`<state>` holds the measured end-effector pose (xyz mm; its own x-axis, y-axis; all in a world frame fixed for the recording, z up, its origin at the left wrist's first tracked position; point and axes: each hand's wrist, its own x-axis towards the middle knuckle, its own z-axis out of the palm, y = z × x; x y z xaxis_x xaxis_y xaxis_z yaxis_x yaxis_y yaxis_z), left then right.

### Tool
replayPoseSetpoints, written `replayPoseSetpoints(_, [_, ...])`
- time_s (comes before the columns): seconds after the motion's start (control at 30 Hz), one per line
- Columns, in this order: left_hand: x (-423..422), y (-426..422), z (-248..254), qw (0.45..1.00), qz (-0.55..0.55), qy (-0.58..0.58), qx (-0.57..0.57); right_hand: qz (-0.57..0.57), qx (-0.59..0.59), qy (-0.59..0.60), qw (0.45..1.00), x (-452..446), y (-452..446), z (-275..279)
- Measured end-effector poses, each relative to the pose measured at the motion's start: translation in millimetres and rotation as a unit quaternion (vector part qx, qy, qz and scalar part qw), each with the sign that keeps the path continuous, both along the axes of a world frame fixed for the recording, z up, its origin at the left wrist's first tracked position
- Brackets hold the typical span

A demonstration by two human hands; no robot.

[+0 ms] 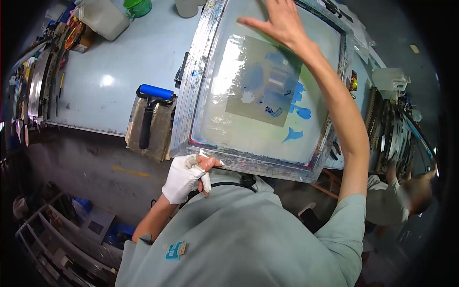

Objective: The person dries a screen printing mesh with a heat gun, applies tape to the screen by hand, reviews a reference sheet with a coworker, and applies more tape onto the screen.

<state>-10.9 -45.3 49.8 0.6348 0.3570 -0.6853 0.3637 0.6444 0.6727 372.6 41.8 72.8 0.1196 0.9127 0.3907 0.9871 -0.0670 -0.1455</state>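
Note:
A silk screen printing frame (189, 86) with a metal border lies tilted in front of me, its near edge close to my body. The pale mesh carries a grey rectangle (234, 107) and several blue patches (293, 134). Toward the far end of the screen, my right hand (282, 24) is bare, fingers and thumb spread over the mesh; contact is hard to judge. My left hand (189, 177) wears a white glove with bare fingertips. Its fingers are curled at the frame's near left corner, around something I cannot make out.
A blue roller with a black handle (148, 117) rests on brown sheets (160, 129) at the table edge (86, 127). White jug (103, 19), green container (137, 7) and tools stand at the left. At right are a clear container (389, 79), stacked tools and another person (392, 201).

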Motion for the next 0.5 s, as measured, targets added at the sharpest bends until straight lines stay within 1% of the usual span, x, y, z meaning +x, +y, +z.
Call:
replayPoseSetpoints(0.03, [-1,0,-1,1.0,0.003,-0.007,-0.007,0.012,-0.042,0.024,0.999,-11,-8,-2])
replayPoseSetpoints(0.07, [0,0,0,1.0,0.008,-0.007,-0.008,0.062,-0.024,0.019,0.998,-20,-15,3])
replayPoseSetpoints(0.13, [-2,0,-2,1.0,0.009,-0.018,-0.01,0.1,0.041,-0.083,0.991,-41,-25,-22])
replayPoseSetpoints(0.2, [-2,2,-1,0.999,0.013,-0.028,-0.03,0.162,-0.028,-0.037,0.986,-70,-51,-26])
replayPoseSetpoints(0.23, [-3,3,0,0.998,0.014,-0.038,-0.052,0.173,-0.043,-0.028,0.984,-82,-58,-24])
replayPoseSetpoints(0.27, [-3,3,0,0.998,0.022,-0.042,-0.05,0.161,-0.044,-0.039,0.985,-83,-58,-23])
replayPoseSetpoints(0.33, [-3,4,-1,0.997,0.012,-0.057,-0.05,0.084,-0.001,-0.09,0.992,-63,-43,-23])
replayPoseSetpoints(0.43, [-4,5,-2,0.997,-0.001,-0.057,-0.05,0.095,-0.031,-0.097,0.99,-67,-49,-21])
replayPoseSetpoints(0.5, [-6,4,-4,0.996,0.004,-0.069,-0.06,0.152,-0.077,-0.039,0.985,-104,-74,-25])
